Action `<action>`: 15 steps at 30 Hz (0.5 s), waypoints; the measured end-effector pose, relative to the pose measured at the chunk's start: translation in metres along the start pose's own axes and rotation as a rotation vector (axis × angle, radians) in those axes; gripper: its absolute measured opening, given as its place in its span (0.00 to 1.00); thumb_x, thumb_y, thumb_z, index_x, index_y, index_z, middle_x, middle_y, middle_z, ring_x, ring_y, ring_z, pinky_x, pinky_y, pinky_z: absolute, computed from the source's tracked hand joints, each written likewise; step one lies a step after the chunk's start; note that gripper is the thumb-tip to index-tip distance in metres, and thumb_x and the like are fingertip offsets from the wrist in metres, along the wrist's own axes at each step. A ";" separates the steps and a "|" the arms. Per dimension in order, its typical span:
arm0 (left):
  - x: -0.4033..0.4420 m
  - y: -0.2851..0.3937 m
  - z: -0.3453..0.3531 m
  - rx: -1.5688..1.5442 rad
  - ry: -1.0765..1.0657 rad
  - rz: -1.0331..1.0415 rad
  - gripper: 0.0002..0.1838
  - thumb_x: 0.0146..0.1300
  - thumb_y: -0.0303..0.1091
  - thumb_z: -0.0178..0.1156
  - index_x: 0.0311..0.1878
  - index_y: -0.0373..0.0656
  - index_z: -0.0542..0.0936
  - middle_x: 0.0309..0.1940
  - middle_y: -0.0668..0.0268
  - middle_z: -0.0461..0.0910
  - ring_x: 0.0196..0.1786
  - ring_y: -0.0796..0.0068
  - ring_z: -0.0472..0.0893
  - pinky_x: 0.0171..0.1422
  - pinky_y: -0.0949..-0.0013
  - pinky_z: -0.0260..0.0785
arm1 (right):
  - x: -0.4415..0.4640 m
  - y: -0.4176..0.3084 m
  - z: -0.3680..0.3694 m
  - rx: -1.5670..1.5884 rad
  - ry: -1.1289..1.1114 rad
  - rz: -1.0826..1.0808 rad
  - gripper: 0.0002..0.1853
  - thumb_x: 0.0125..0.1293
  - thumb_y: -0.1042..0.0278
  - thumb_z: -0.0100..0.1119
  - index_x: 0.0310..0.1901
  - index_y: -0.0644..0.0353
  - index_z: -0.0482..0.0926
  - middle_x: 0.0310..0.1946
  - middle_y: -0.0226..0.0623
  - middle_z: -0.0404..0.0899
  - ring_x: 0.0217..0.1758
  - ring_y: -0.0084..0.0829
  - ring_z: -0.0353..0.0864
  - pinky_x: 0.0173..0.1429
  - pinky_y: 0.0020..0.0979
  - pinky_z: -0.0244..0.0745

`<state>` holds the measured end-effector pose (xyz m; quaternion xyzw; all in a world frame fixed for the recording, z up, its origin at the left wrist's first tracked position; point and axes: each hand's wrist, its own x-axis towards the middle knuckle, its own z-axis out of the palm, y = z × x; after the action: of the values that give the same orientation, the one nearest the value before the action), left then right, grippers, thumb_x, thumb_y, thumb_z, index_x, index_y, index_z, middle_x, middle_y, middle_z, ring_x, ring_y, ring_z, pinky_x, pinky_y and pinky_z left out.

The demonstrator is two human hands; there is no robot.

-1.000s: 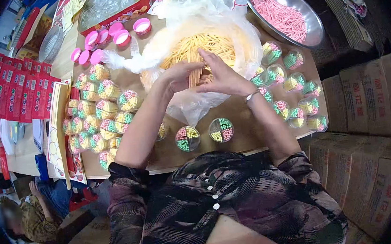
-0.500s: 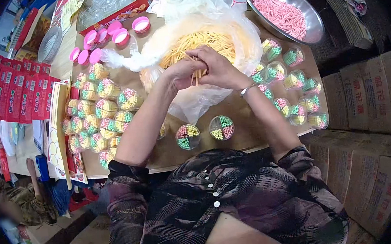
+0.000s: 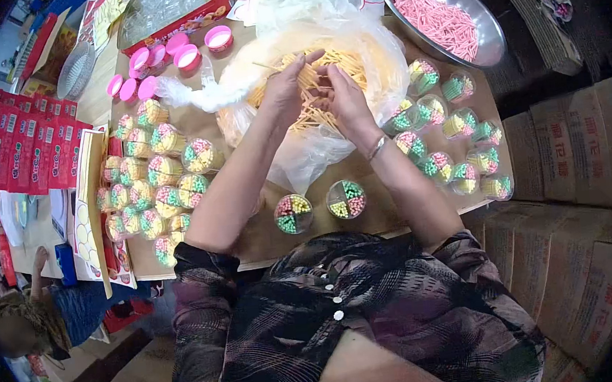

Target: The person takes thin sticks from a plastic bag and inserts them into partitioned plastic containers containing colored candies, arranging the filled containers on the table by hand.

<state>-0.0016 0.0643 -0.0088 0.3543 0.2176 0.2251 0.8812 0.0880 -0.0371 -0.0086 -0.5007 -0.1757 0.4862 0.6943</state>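
My left hand (image 3: 285, 93) and my right hand (image 3: 346, 102) are held apart over a clear plastic bag (image 3: 234, 59) full of thin yellow sticks (image 3: 345, 58). The left fingers point up and to the right, spread over the sticks. My right hand faces it with loosely curved, parted fingers; I see nothing gripped in it. A single stick pokes out beside the left hand. Nearer my body stand two round clear cups, the left cup (image 3: 293, 214) and the right cup (image 3: 346, 200), each divided and holding pink, yellow and green sticks.
Filled cups (image 3: 165, 170) crowd the left side, and more cups (image 3: 460, 126) stand at right. A steel bowl (image 3: 491, 33) holds pink sticks. Pink lids (image 3: 188, 57) lie behind, near a tray of clear plastic pieces (image 3: 170, 9). Another person (image 3: 35, 320) is at far left.
My hands, clasped together around some yellow sticks before, have separated and opened over the bag. The person at far left has shifted position.
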 end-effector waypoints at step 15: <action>-0.005 -0.016 0.049 0.208 0.245 0.420 0.26 0.72 0.45 0.48 0.68 0.43 0.62 0.44 0.62 0.74 0.41 0.78 0.73 0.42 0.78 0.64 | 0.024 -0.007 0.043 0.040 0.230 -0.341 0.15 0.71 0.58 0.53 0.30 0.59 0.78 0.23 0.24 0.74 0.25 0.16 0.69 0.29 0.18 0.66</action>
<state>0.0247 0.0252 0.0129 0.4505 0.2662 0.4207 0.7411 0.0708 0.0055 0.0107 -0.5021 -0.1677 0.3046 0.7918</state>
